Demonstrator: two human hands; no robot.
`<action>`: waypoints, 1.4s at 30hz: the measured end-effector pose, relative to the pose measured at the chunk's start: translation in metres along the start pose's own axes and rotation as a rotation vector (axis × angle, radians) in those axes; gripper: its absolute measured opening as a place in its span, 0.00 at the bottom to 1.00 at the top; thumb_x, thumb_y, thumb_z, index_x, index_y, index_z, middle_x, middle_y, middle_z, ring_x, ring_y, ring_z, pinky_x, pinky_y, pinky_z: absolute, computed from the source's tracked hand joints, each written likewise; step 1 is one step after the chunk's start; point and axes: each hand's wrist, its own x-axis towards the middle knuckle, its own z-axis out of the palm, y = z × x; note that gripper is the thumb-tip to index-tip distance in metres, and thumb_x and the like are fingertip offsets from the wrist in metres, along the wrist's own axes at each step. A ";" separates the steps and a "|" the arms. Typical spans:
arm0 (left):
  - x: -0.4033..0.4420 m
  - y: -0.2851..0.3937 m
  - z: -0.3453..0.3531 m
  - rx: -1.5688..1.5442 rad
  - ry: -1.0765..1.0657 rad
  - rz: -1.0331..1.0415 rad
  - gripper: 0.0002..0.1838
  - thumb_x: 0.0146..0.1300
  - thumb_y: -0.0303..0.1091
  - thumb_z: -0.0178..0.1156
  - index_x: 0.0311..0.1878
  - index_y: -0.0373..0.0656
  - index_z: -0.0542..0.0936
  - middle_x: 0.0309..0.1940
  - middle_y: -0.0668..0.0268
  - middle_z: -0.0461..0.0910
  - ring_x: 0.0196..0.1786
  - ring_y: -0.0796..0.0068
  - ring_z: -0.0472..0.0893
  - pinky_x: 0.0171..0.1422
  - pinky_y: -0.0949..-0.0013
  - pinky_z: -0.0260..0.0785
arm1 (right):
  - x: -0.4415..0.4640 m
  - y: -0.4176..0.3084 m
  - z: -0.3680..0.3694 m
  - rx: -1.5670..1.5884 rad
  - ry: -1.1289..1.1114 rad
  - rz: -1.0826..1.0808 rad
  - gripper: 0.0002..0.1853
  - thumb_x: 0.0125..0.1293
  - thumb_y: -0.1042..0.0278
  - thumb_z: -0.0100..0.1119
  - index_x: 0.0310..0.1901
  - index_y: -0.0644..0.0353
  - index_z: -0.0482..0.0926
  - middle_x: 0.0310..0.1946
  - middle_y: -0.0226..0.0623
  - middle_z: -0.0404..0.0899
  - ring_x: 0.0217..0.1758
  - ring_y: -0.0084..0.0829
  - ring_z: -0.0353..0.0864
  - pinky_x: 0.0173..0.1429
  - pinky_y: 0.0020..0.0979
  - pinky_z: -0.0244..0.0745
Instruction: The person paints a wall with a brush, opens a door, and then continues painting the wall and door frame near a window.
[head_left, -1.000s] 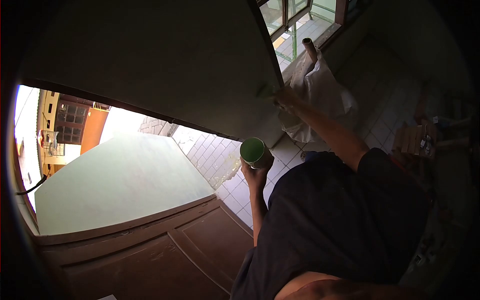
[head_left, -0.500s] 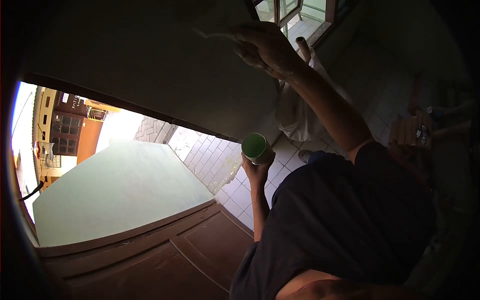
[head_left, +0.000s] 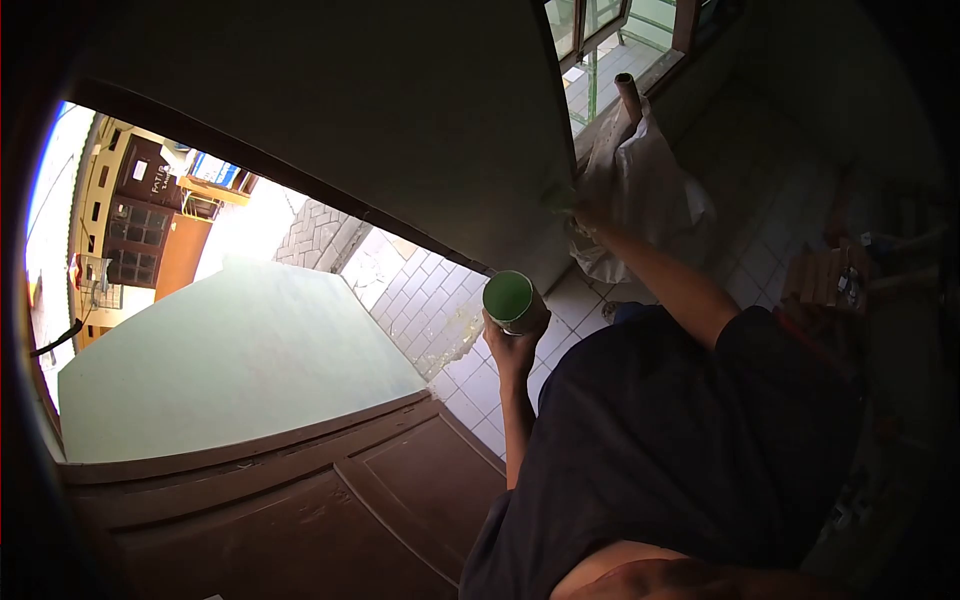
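My left hand (head_left: pixel 514 352) is wrapped round an open can (head_left: pixel 508 300) whose inside shows green, held upright in front of my body. My right hand (head_left: pixel 592 216) is low by the edge of the shaded wall, dark and smeared by motion. Its fingers are closed on what looks like a thin paintbrush (head_left: pixel 558 198) with a greenish tint; its outline is blurred. Behind the right hand stands a whitish plastic sack (head_left: pixel 650 185), partly covered by my forearm. The dark wall (head_left: pixel 400 150) rises above the can.
A brown panelled door (head_left: pixel 330 510) lies along the lower left, beside a pale green wall (head_left: pixel 230 360). The doorway opens onto paving (head_left: pixel 420 300). A rolled tube (head_left: pixel 627 95) sticks out of the sack near an open window (head_left: pixel 610 50). Wooden pieces (head_left: pixel 825 275) lie at the right.
My right hand has come down from high on the dark wall, moving right and toward the sack. The left hand and can have stayed nearly still. The view has shifted slightly.
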 end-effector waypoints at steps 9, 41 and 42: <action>-0.002 -0.006 -0.009 0.058 0.000 0.039 0.38 0.50 0.36 0.87 0.62 0.40 0.77 0.53 0.57 0.88 0.55 0.61 0.89 0.62 0.57 0.80 | -0.030 -0.185 -0.036 0.093 -0.488 -0.391 0.13 0.80 0.63 0.62 0.54 0.59 0.91 0.17 0.26 0.75 0.14 0.16 0.65 0.17 0.26 0.57; 0.002 0.009 0.020 0.046 -0.041 -0.035 0.46 0.48 0.32 0.86 0.71 0.43 0.75 0.61 0.58 0.85 0.63 0.61 0.85 0.70 0.56 0.77 | 0.005 -0.132 -0.060 -1.225 -0.020 -0.951 0.22 0.69 0.70 0.58 0.62 0.44 0.88 0.45 0.51 0.90 0.50 0.53 0.90 0.58 0.54 0.86; 0.002 0.008 0.024 0.024 -0.024 0.015 0.43 0.48 0.33 0.87 0.68 0.42 0.76 0.57 0.58 0.87 0.59 0.61 0.87 0.67 0.57 0.79 | -0.010 -0.150 -0.063 -1.229 -0.015 -0.944 0.22 0.69 0.70 0.58 0.62 0.44 0.88 0.45 0.51 0.90 0.50 0.53 0.90 0.58 0.54 0.86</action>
